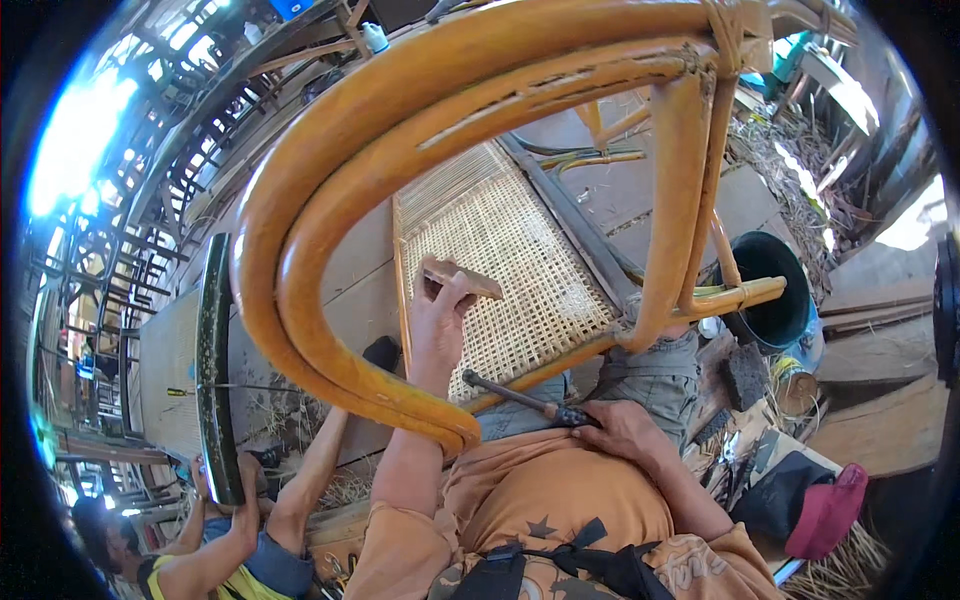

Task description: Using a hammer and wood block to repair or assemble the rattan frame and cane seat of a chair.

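Observation:
A rattan chair frame (262, 255) with a thick curved arm loop fills the middle of the view. Its seat or back panel is woven cane (480, 215). Reaching up through the loop, my left hand (437, 325) pinches a small flat wooden block (470, 278) over the weave. At my lap, my right hand (628, 432) is wrapped round the dark grip of what looks like a hammer (515, 397). Its metal shaft points left, and its small dark head lies close to the panel's near edge, below my left hand.
On the lower left another person (225, 550) holds a dark curved pole (215, 370). A dark bucket (768, 290) stands to the right. Wood scraps, a black and maroon cap (825, 510) and loose fibre strips (800, 190) lie along that side. Stacked chair frames (150, 245) line the left.

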`<state>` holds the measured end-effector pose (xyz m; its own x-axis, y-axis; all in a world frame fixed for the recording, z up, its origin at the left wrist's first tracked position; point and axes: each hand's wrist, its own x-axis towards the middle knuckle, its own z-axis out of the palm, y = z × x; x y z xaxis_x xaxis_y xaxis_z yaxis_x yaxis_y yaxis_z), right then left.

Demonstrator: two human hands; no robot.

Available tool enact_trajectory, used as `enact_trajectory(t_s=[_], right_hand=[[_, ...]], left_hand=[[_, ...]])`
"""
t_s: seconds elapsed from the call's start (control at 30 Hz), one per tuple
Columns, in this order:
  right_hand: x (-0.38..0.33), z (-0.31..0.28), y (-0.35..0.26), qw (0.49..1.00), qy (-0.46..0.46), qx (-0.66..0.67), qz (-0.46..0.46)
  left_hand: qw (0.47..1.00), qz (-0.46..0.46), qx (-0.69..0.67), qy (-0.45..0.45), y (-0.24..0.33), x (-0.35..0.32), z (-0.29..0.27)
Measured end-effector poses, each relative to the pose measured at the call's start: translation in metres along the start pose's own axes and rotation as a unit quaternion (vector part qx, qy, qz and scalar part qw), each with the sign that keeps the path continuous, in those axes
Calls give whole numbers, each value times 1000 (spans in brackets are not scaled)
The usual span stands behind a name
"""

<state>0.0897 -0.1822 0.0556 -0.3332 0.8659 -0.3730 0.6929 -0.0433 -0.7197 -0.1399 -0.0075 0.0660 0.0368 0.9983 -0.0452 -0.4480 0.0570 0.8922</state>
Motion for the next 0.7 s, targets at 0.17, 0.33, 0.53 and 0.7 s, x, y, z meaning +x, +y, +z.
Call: enact_trajectory(t_s=[0.17, 0.33, 0.53, 0.7], right_hand=[[-21, -7, 1, 998, 61, 2, -34], [-21, -2, 5, 995, 77, 42, -40], [-18, -12, -7, 980, 82, 179, 21], [-2, -31, -25, 929, 40, 367, 16]], left_hand=[[994, 2, 107, -9, 19, 33, 0], [998, -30, 54, -27, 12, 56, -4], [993, -106, 16, 54, -12, 80, -22], [989, -115, 83, 44, -21, 134, -54]])
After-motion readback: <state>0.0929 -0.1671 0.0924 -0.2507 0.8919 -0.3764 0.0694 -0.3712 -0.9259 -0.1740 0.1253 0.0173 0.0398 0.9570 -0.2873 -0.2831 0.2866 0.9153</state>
